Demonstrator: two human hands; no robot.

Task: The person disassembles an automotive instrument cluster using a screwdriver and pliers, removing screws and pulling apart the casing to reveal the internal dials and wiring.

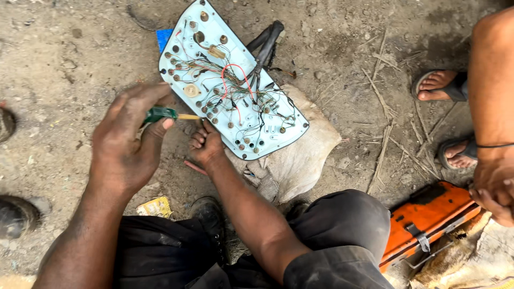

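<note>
A pale blue instrument panel back (267,131), covered with thin wires and round sockets, lies tilted on a dirty sack (310,155) on the ground. My left hand (128,144) holds a green-handled screwdriver (160,113), its yellowish shaft pointing right toward the panel's lower left edge. My right hand (206,144) reaches across from the right, with its fingers curled against that same edge just below the screwdriver tip. A black cable bundle (266,45) leaves the panel at the top.
An orange tool case (428,214) lies at the lower right. Another person's hand (495,190) and sandalled feet (441,85) are at the right. A blue scrap (163,37), a yellow wrapper (155,206) and dry straw lie on the dirt.
</note>
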